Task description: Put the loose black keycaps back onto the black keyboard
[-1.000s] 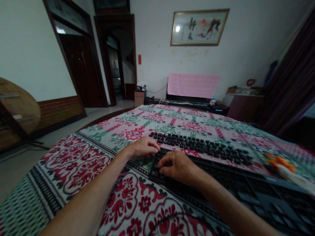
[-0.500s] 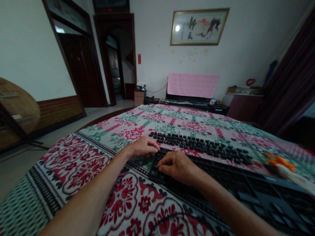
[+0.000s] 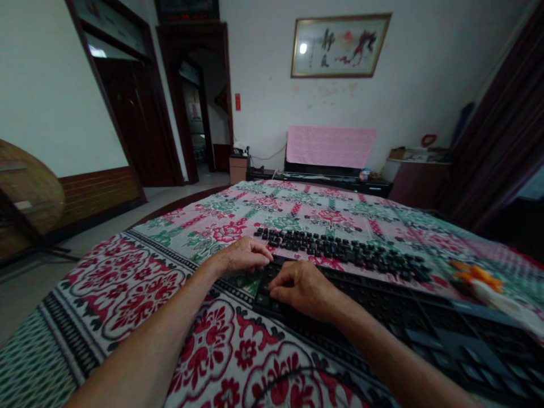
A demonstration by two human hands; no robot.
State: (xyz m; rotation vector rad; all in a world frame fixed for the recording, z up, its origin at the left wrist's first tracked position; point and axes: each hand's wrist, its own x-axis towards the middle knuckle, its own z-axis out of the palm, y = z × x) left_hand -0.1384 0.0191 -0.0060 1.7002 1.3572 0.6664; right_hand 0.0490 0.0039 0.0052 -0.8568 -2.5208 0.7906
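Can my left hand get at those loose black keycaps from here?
Probably yes, at least the nearest: the loose keycaps start just past the left hand, with only tablecloth visible between.

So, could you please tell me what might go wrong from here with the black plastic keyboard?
The loose black plastic keycaps lie in a long spread just beyond the black plastic keyboard, near the left hand, so a sideways knock might scatter them.

The keyboard rests on a red, white and green patterned cloth, which could slide or bunch up if the right hand, at the keyboard's left end, presses hard.
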